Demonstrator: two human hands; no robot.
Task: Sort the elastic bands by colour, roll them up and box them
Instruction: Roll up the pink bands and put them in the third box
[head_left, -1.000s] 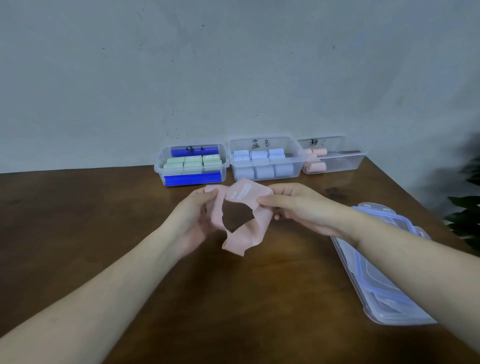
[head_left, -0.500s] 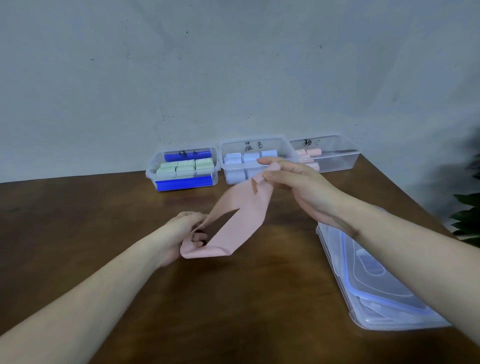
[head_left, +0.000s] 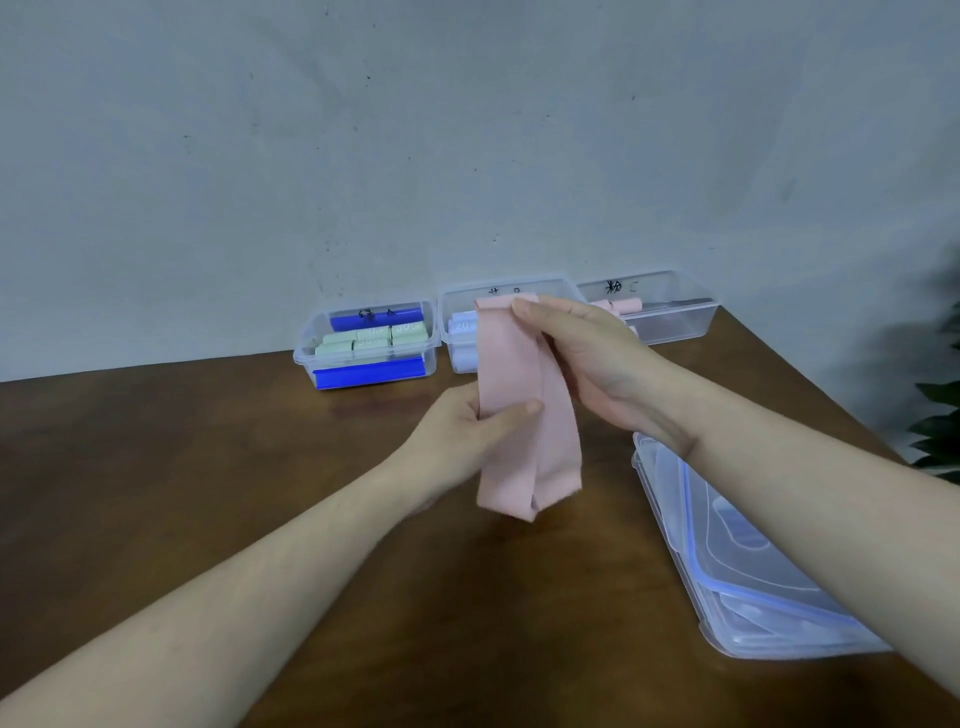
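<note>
Holding the flat pink elastic band (head_left: 511, 395) upright above the brown wooden table (head_left: 208, 467), the left hand (head_left: 467, 431) pinches its middle between thumb and curled fingers. To its right, the right hand (head_left: 587, 353) grips the band's top edge, fingers curled over it. The band hangs as a flattened loop, its lower end free just above the tabletop.

Slackening either pinch could let the two layers slide apart, I judge, so that any roll started now would come out crooked; a skewed roll may not fit beside the others.

Along the wall stand three clear plastic boxes: the left box (head_left: 369, 348) holds pale green rolls and two blue bars, the middle box (head_left: 462, 332) pale blue rolls, partly hidden by the band, and the right box (head_left: 670, 317) at least one pink roll. A stack of clear lids with blue seals (head_left: 753, 571) lies at the right; their number I cannot tell.
</note>
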